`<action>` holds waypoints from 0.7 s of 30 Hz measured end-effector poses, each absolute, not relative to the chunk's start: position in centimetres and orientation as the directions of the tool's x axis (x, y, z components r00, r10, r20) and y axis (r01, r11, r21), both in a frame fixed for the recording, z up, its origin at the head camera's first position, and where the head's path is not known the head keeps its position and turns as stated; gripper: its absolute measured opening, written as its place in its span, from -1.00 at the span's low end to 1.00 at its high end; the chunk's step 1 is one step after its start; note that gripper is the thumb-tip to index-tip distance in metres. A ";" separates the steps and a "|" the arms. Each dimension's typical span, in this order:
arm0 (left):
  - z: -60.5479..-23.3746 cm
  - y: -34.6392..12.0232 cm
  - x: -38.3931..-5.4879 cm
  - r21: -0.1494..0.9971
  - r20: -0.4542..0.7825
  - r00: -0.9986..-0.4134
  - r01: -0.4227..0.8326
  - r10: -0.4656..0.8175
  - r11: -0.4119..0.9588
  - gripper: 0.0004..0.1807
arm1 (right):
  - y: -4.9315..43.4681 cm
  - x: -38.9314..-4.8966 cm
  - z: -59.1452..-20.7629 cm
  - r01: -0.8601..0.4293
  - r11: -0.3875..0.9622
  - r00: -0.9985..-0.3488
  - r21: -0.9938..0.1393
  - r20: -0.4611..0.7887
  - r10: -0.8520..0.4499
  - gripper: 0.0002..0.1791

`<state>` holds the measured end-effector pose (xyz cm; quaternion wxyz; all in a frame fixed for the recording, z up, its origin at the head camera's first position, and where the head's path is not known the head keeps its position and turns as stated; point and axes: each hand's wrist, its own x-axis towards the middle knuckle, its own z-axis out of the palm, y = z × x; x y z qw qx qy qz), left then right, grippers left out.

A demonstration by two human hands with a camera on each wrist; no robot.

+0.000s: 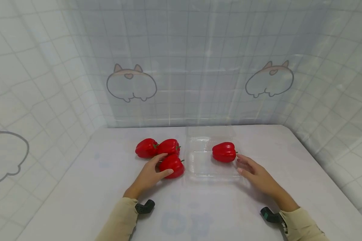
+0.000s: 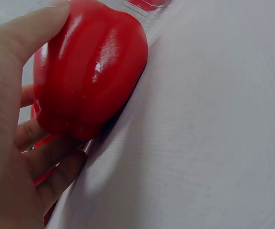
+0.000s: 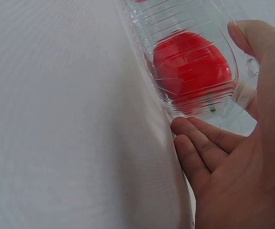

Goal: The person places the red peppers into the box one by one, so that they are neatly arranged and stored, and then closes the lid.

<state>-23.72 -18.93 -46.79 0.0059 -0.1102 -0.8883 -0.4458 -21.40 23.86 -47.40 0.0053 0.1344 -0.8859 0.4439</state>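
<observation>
My left hand [image 1: 151,174] holds a red bell pepper [image 1: 173,166], thumb at its near side and fingers curled behind it; in the left wrist view the pepper [image 2: 89,67] fills the grasp, low over the tabletop. Two more red bell peppers, one on the left [image 1: 146,148] and one beside it [image 1: 169,147], lie just behind that hand. A clear plastic container [image 1: 199,167] has one red bell pepper [image 1: 224,152] inside, stem to the right. At the container's right end is my right hand [image 1: 256,175], its relaxed fingers [image 3: 206,148] at the lower wall and thumb near the rim.
The white-covered table [image 1: 181,207] ends at a hanging grid-patterned curtain [image 1: 199,67] behind, with more of it on both sides. The container's clear lid [image 1: 209,131] lies folded back toward the curtain. A dark camera mount [image 1: 144,207] sits at each wrist.
</observation>
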 end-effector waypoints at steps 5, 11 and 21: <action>-46.7 -18.8 -23.7 0.790 0.103 -0.976 0.198 0.193 0.581 -0.14 | 23.9 -21.4 -47.3 -0.244 0.566 -0.963 -0.787 0.127 -0.238 -0.29; -46.4 -18.7 -23.7 0.786 0.093 -0.976 0.194 0.198 0.587 -0.15 | 23.9 -21.4 -46.9 -0.248 0.559 -0.961 -0.791 0.130 -0.242 -0.29; -46.8 -18.9 -23.7 0.774 0.067 -0.981 0.165 0.180 0.611 -0.13 | 23.8 -21.3 -46.9 -0.235 0.566 -0.965 -0.790 0.119 -0.235 -0.28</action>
